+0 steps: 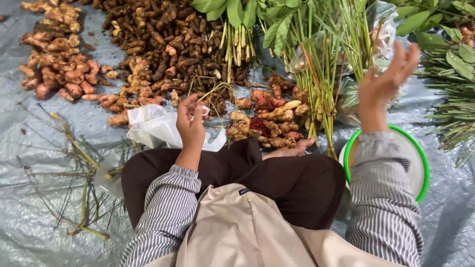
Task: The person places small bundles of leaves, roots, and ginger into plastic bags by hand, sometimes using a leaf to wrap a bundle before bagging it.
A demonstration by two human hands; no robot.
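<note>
**Seated sorter among roots and stalks, on a grey plastic sheet**

Left hand (190,124): fingers curled in narrowly, tips pinched on the edge of a thin white plastic bag (157,127). The bag hangs from the pinch and spreads crumpled over the left knee, just short of the small mixed root pile (269,121).

Right hand (383,81): raised, fingers spread wide and apart, holding nothing. It stands right of the mixed root pile and in front of the green stalk bundle (321,64).

Lap: dark brown trousers (277,178), legs crossed, a bare foot (292,148) touching the near edge of the mixed root pile. Striped grey sleeves (383,198) and a beige apron (247,227) below.

Mixed root pile: red, yellow and tan rhizomes, lying on the grey sheet (29,198) straight ahead of the knees.

Left of that pile: a large heap of dark brown roots (163,39); farther left again, a heap of pinkish-tan ginger-like roots (57,59).

Right of the pile: the upright green stalks, then a white bowl with a green rim (420,163) under the right forearm. Beyond it, leafy sprigs (452,89) fanned across the sheet.

Near left, well apart from the pile: loose dry stems (84,173) scattered on the sheet.
</note>
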